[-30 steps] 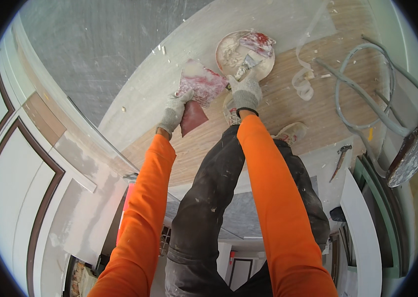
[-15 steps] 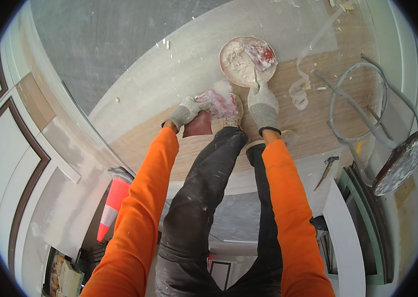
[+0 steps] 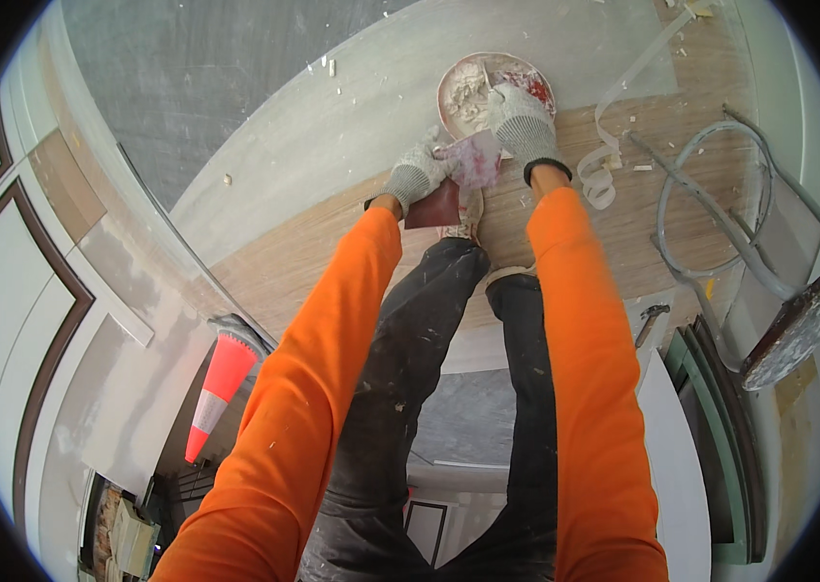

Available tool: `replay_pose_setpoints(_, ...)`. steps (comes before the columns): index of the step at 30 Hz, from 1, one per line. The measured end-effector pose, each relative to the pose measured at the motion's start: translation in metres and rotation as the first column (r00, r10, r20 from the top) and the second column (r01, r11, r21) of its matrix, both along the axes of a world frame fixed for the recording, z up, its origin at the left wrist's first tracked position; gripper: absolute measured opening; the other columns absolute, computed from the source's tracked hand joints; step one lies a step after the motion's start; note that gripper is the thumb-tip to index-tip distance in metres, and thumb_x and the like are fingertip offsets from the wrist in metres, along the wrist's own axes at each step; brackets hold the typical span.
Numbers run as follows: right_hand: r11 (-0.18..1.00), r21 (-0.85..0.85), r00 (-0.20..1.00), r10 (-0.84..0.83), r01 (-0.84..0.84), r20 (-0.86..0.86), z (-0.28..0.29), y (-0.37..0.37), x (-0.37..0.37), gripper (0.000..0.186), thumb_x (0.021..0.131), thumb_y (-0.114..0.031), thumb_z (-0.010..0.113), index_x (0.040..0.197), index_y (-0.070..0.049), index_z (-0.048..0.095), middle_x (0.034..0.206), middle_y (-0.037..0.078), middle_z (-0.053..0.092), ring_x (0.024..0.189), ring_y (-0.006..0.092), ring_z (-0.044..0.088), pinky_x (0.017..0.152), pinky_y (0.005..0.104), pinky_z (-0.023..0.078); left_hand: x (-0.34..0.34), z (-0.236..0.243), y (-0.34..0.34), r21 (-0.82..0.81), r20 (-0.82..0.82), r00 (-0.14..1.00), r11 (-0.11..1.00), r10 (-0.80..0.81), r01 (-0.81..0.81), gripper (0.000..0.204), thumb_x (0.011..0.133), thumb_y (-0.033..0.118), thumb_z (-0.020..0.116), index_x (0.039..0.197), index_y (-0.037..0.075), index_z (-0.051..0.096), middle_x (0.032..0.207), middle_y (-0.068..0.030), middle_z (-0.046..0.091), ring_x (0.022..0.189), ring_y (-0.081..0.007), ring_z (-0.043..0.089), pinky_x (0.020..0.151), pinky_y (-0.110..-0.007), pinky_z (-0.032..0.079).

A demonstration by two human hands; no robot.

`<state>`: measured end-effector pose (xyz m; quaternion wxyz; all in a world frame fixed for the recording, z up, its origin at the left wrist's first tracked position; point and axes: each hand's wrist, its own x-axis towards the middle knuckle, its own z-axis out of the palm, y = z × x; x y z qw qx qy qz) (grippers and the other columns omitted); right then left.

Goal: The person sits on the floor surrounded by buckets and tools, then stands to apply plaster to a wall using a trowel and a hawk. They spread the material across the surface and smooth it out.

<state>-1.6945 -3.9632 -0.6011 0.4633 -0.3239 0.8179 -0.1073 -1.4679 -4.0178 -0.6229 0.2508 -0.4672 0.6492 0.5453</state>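
Observation:
My left hand (image 3: 415, 173), in a grey knit glove, is closed on a flat dark red spreader (image 3: 434, 206). White-pink paste is smeared over the spreader's far part. To the right, my gloved right hand (image 3: 524, 121) reaches over a round tub (image 3: 442, 89) and grips a second red spreader (image 3: 539, 91). Most of that spreader is hidden behind the hand; a paste-streaked red part shows at the tub's right side. Thick white filler (image 3: 466, 89) lies in the tub's left half. The left spreader's far edge comes close to the tub's near rim.
A metal-legged stool (image 3: 769, 281) lies on its side at the right, with a hammer (image 3: 653, 315) nearby. Loose translucent tape (image 3: 599, 184) curls beside the tub. An orange-and-white cone (image 3: 216, 388) is at the lower left. My shoe (image 3: 468, 215) is close below the left spreader.
My left hand has moved right and farther away with its spreader, toward the tub. My right hand has moved up over the tub, now covering much of its spreader.

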Motion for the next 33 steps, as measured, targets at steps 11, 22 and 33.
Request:
replay_pose_setpoints(11,0.79,0.055,0.792,0.608,-0.611,0.062,-0.078,-0.019,-0.034,0.028,0.098,-0.015,0.054,0.117,-0.007,0.073,0.111,0.017,0.075,0.091,0.0286,0.074,0.076,0.0412,0.059,-0.047,0.017,-0.014,0.004,0.024,0.98,0.98,-0.197,0.197,0.071,0.092,0.027,0.073,0.152,0.004,0.044,0.119,-0.0152,0.075,0.11,-0.0284,0.071,0.096,-0.037,0.052)
replay_pose_setpoints(22,0.676,-0.473,0.785,0.617,-0.566,-0.058,-0.083,0.028,-0.044,0.031,0.1,-0.013,0.051,0.124,-0.006,0.069,0.124,0.017,0.07,0.104,0.0307,0.069,0.091,0.0389,0.055,-0.012,0.006,-0.013,-0.178,0.081,0.954,0.937,-0.29,0.3,0.041,0.092,0.031,0.07,0.129,0.011,0.071,0.138,-0.0218,0.063,0.12,-0.0391,0.064,0.101,-0.04,0.05)
replay_pose_setpoints(33,0.688,-0.561,0.78,0.615,-0.462,0.112,-0.067,0.037,-0.05,0.046,0.093,0.002,0.053,0.139,-0.003,0.058,0.143,0.017,0.06,0.129,0.0355,0.057,0.112,0.0385,0.045,0.01,0.03,-0.027,-0.119,0.048,0.987,0.98,-0.152,0.157,0.045,0.095,0.042,0.069,0.12,0.004,0.073,0.117,-0.0188,0.073,0.108,-0.0325,0.069,0.093,-0.041,0.052)
